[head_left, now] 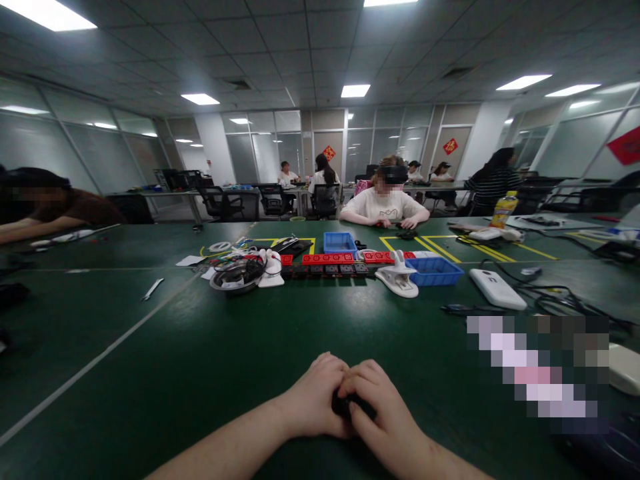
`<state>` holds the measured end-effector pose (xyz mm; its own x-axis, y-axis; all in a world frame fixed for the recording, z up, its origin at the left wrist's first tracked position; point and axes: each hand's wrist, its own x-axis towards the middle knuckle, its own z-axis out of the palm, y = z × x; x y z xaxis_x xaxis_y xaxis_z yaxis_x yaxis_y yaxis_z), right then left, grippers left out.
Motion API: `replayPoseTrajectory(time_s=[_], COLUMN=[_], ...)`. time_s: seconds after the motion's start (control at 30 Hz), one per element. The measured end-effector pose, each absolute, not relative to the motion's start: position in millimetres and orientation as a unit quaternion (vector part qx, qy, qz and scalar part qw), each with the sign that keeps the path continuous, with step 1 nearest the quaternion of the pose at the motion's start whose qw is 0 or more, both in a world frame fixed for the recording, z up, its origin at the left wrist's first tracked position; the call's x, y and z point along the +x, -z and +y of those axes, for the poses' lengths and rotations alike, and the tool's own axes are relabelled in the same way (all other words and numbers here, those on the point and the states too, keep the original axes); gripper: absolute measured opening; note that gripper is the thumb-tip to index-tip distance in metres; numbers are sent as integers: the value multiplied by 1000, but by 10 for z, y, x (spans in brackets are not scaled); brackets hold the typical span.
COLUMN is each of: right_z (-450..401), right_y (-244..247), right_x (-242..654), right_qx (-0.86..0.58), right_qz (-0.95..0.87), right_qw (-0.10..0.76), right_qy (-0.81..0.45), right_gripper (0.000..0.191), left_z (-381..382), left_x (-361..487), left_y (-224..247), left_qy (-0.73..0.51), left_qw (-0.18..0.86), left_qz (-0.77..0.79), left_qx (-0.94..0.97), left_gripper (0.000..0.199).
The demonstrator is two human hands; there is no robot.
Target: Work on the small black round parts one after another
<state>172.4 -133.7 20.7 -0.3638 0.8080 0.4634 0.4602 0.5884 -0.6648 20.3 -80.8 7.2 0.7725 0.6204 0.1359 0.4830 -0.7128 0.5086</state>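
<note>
Just above the green table, in the lower middle of the head view, my two hands meet around a small dark black object. Its kind cannot be made out, as fingers cover most of it. My left hand is closed against its left side, fingers curled at the far side. From the right, my right hand wraps over it, with the thumb on the near side and bent fingers on top.
Ahead stand a red and black power strip row, blue bins, a white clip base and a metal bowl of cables. At right lie a white power bank and black cables. A person sits opposite.
</note>
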Motion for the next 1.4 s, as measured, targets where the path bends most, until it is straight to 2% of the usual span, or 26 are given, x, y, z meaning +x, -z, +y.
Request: replayPoseTrajectory(time_s=[0.2,0.4,0.53,0.77,1.0,1.3,1.4], right_z=[-1349,-1363,-1356,-1334,-1324,-1367,-1383], right_y=[-267,-252,-202,-144,-144,-276,-278], right_x=[1724,1737,1744,1731,1731,1737,1746], right_qx=[-351,-336,-370,-437,-419,-328,-320], right_qz=[-817,-818,-796,-776,-796,-830,-833], right_qw=[398,414,428,414,391,397,397], right_qy=[-226,-215,-215,-188,-195,-215,-214], right_gripper=[21,27,19,8,2,27,30], left_z=[-794,-808,-831,-832,-809,-769,-786], left_x=[171,160,175,212,206,159,163], left_y=[-33,-66,-76,-72,-27,-14,-34], left_qy=[-135,-143,-160,-158,-176,-166,-156], left_qw=[252,268,259,216,217,240,238], left_qz=[290,288,289,328,311,269,270], left_qx=[913,908,908,906,908,918,920], left_gripper=[40,55,63,48,37,36,43])
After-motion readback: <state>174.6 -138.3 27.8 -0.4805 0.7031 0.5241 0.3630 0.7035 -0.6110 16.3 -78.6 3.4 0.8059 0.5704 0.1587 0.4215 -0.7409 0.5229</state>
